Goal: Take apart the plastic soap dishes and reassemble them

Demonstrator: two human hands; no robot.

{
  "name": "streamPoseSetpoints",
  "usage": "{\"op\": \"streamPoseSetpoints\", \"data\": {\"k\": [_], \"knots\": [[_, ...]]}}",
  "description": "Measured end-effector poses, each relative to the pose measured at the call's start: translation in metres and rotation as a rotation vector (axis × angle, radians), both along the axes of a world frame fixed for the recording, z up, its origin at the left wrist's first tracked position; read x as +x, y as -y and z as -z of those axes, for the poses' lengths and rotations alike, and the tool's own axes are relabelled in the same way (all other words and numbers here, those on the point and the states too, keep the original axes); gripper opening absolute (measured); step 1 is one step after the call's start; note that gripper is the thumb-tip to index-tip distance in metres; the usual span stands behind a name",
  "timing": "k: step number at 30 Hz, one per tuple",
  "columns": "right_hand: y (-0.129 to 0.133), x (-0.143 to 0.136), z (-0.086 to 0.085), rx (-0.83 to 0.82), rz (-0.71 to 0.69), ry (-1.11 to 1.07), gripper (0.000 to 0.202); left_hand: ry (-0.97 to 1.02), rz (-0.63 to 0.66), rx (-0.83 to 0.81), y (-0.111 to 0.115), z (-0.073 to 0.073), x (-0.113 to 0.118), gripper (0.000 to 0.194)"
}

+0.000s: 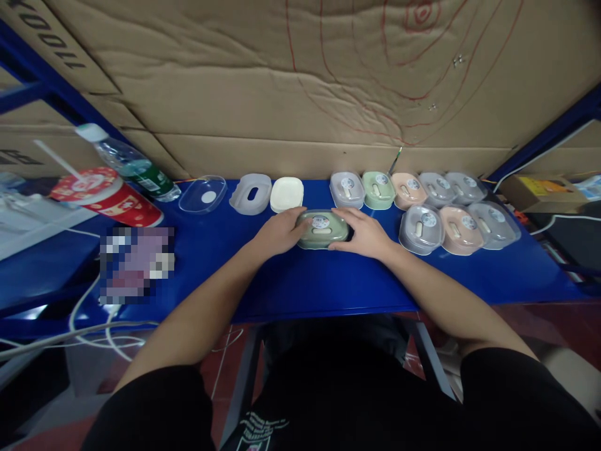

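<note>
The blue table [323, 288] runs across in front of you, and its near edge lies just before your body. Straight ahead of you is the green box [323, 240], with its lid upward, and its long axis goes from left to right, so that each short end faces one of your hands. This is, in my judgement, the relation that matters most: the box lies between your two hands, not to one side. Your left hand [280, 233] is the closer one; it covers the left end, and its thumb lies over the lid. Your right hand [367, 234] makes a wider curve around the right end, with thumb at the near corner and fingers at the far one, while a dark gap separates the palm from the box. So you hold the box with both hands, but how firmly I cannot tell. To the right, apart from your right hand, stands the front row of lidded boxes [462, 238]. A little farther, just behind your left hand, is the cream piece [287, 195], and near the back edge stands another row of boxes [379, 197]. Behind everything rises the cardboard wall [225, 94].
</note>
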State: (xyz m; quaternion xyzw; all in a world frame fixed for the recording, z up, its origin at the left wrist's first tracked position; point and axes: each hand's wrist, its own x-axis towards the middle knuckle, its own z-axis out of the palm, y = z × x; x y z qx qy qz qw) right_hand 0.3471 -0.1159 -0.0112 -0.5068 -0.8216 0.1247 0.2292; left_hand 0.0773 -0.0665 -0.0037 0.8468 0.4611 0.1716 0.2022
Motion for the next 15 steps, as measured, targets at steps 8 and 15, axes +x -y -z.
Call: {"op": "streamPoseSetpoints", "data": {"k": [8,15], "knots": [[-0.001,0.009,0.001,-0.009,0.0,0.089,0.102,0.193,0.024,-0.266,-0.005,0.004,0.001,0.07],[0.033,-0.015,-0.018,0.316,-0.173,0.043,0.097,0.095,0.243,-0.008,0.021,0.003,0.019,0.062]]}}
